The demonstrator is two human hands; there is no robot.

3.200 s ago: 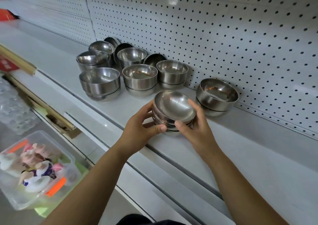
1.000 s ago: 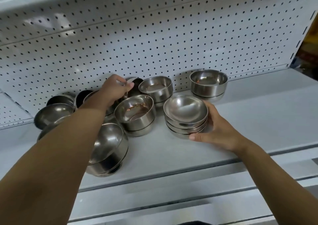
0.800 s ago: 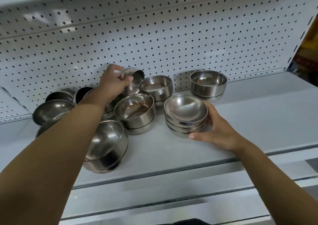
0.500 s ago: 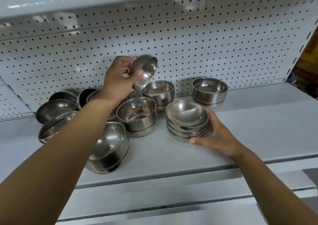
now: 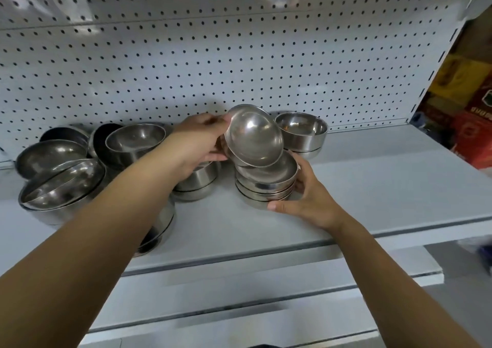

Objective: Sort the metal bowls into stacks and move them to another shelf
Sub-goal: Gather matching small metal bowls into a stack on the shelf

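Head view. Two bare hands work over a pale grey metal shelf [image 5: 372,188] backed by a white perforated panel [image 5: 239,54].

The left hand [image 5: 197,145] is closed on one shallow, round, polished steel bowl [image 5: 253,137], thumb on the rim's upper edge, fingers behind it. The bowl is tilted, its opening facing the camera, and hangs directly over the stack below; its lower edge overlaps the stack's top bowl, and contact cannot be confirmed.

The right hand [image 5: 306,198] is curved around the right and front side of a stack of shallow steel bowls [image 5: 266,185], thumb at the base, fingers against the wall. The stack stands on the shelf. Four rims can be counted, though the lowest layers are hard to separate.

Beyond the right hand, near the panel, stands one deeper steel bowl pair [image 5: 303,134], two nested.

Under the left hand stands a second deep nested pair [image 5: 197,180], partly hidden. Left of the left forearm lie roughly six more steel bowls [image 5: 61,180], several tipped on their sides; the exact count is hidden by the arm. A further bowl group [image 5: 159,228] shows beneath the forearm.

To the far right of the right hand, blurred coloured cartons [image 5: 468,94] are visible.
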